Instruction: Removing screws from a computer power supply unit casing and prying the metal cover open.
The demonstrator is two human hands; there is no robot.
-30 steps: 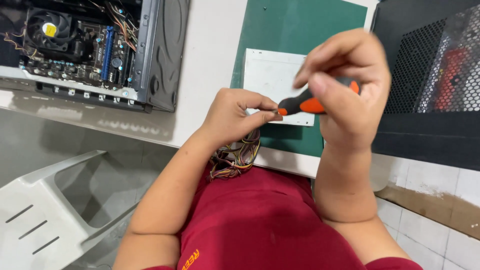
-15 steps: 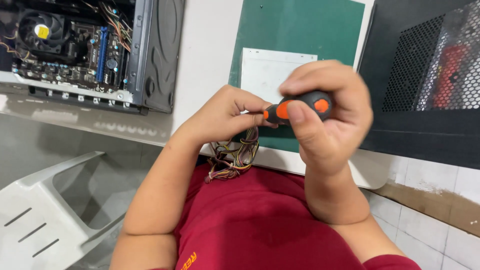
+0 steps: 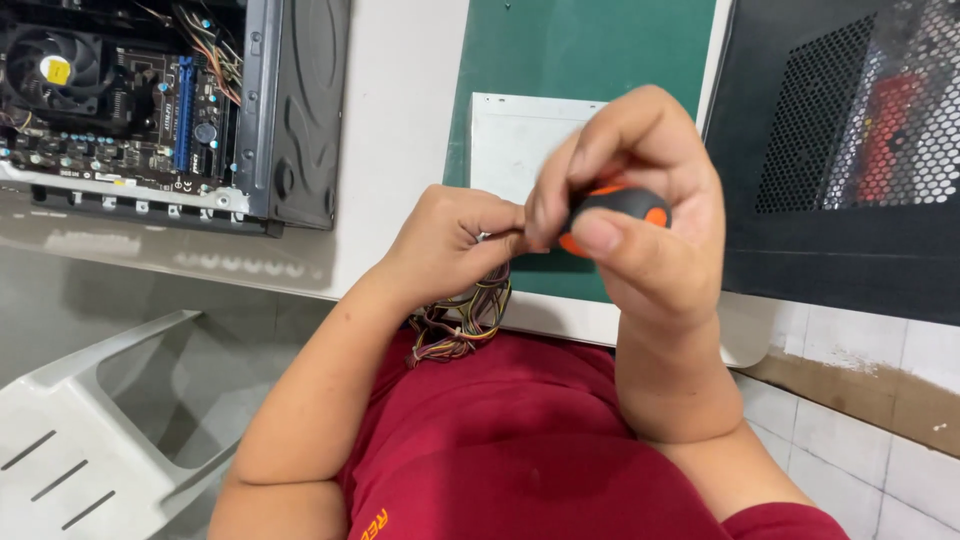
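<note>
Screwdriver [image 3: 612,212] gripped in right hand [image 3: 640,215], tip pinched by left hand [image 3: 450,240]

The screwdriver handle [image 3: 612,208] is black with orange patches. The cutting mat [image 3: 590,50] is dark green and the sheet [image 3: 512,140] on it white. The wire bundle [image 3: 462,325] mixes yellow, red, orange and black. The shirt [image 3: 520,450] is dark red. The computer case panel [image 3: 850,130] is black mesh, and the plastic chair [image 3: 70,440] is pale grey.

A dark red short-sleeved shirt [image 3: 540,450] is worn, with small orange lettering printed near the lower hem. Both forearms are left bare.
</note>
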